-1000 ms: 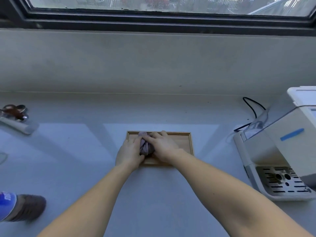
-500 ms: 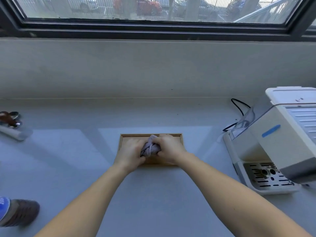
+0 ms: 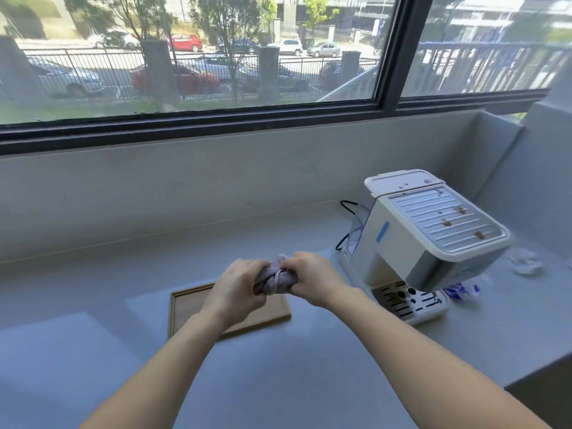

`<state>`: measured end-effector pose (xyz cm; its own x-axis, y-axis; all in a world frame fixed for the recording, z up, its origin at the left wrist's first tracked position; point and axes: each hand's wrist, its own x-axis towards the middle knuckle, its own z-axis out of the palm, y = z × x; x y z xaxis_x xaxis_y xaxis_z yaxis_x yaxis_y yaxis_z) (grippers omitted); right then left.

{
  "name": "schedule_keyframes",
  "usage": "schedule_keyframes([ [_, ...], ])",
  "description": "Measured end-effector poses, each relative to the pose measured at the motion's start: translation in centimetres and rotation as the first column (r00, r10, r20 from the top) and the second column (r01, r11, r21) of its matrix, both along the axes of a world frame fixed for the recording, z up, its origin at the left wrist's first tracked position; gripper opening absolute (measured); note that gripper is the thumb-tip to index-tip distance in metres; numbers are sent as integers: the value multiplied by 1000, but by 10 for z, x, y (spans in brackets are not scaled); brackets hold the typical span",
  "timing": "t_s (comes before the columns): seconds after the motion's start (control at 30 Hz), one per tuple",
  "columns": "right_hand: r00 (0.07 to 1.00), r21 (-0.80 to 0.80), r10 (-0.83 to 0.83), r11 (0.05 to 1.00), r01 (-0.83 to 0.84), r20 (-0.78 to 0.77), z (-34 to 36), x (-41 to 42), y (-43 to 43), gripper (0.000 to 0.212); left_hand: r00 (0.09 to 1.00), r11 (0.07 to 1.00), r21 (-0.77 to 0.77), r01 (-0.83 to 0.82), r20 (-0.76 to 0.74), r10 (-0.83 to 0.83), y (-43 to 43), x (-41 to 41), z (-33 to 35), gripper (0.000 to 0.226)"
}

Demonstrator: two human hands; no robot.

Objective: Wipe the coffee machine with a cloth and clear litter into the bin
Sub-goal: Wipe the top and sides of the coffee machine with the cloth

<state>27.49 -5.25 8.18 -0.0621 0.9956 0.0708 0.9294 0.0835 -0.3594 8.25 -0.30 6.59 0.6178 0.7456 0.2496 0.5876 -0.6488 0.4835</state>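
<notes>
A bunched grey-purple cloth [image 3: 276, 279] is gripped between my left hand [image 3: 236, 289] and my right hand [image 3: 312, 278], held just above the wooden tray [image 3: 182, 311]. The white coffee machine [image 3: 411, 243] stands to the right on the counter, apart from my hands. Brown stains dot its ribbed top. Crumpled white paper litter [image 3: 526, 262] and a blue-printed clear wrapper [image 3: 464, 289] lie on the counter right of the machine. No bin is in view.
A grey counter [image 3: 309, 366] runs along a low wall under a wide window. A black cable [image 3: 348, 205] trails behind the machine. The counter's front edge drops off at the lower right [image 3: 538, 376].
Both hands have lifted the cloth off the tray. The view has swung up and to the right, bringing the machine's top and the litter into sight.
</notes>
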Motion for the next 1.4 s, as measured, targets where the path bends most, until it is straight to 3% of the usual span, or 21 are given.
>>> schedule_keyframes([
  [0.37,975,186,-220,960,210,38,95,38,-63,23,968,968,176,179,144,-205,-22,54,81,47],
  [0.63,924,303,-382,883,357,24,166,77,-120,35,899,946,212,244,315,-303,-45,111,133,59],
  [0.93,876,336,-483,823,459,-13,182,177,-179,36,848,928,182,325,377,-372,-98,218,159,56],
  [1.13,885,307,-464,838,452,-35,165,260,-197,36,875,924,206,322,307,-373,-120,294,149,53],
  [1.3,891,248,-447,858,451,-73,140,301,-192,35,955,933,278,230,123,-272,-127,335,136,52],
  [1.4,919,138,-390,908,395,-61,124,308,-185,46,985,927,333,173,-59,-163,-132,339,131,36],
])
